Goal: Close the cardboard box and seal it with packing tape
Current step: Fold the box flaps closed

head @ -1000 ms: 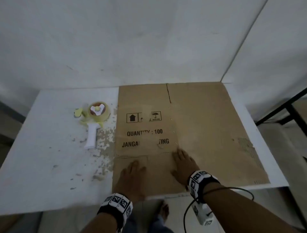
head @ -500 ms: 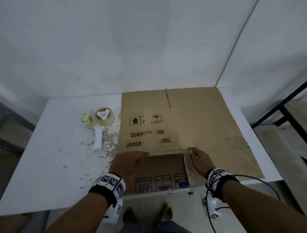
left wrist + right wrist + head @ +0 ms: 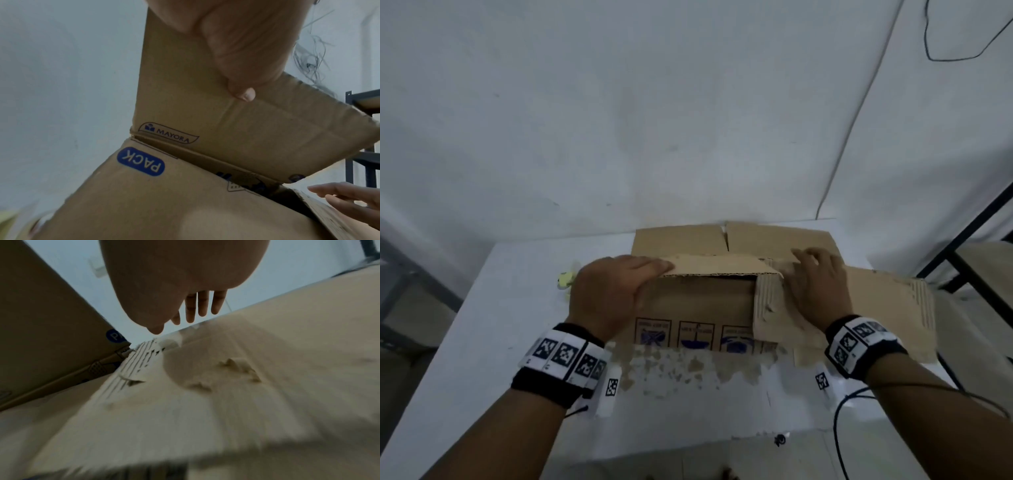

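Note:
A flattened brown cardboard box (image 3: 698,301) lies on the white table (image 3: 517,308), its left half raised into a hollow. My left hand (image 3: 643,274) grips the lifted panel's near edge, fingers on top. In the left wrist view its thumb presses the panel's (image 3: 226,129) underside. My right hand (image 3: 811,270) rests with nearly straight fingers on the flat right half of the cardboard (image 3: 226,386), beside a torn corrugated strip (image 3: 767,301). The yellow tape dispenser (image 3: 565,279) peeks out behind my left hand, mostly hidden.
A patch of peeled table surface (image 3: 688,366) lies just in front of the box. A black metal rack (image 3: 962,260) stands to the right of the table. A black cable (image 3: 839,428) hangs off the front right edge. White walls close the back and right.
My left hand has lifted the near left panel from flat, opening the box into a hollow. My right hand has slid further onto the right half. The box now sits further from the front edge.

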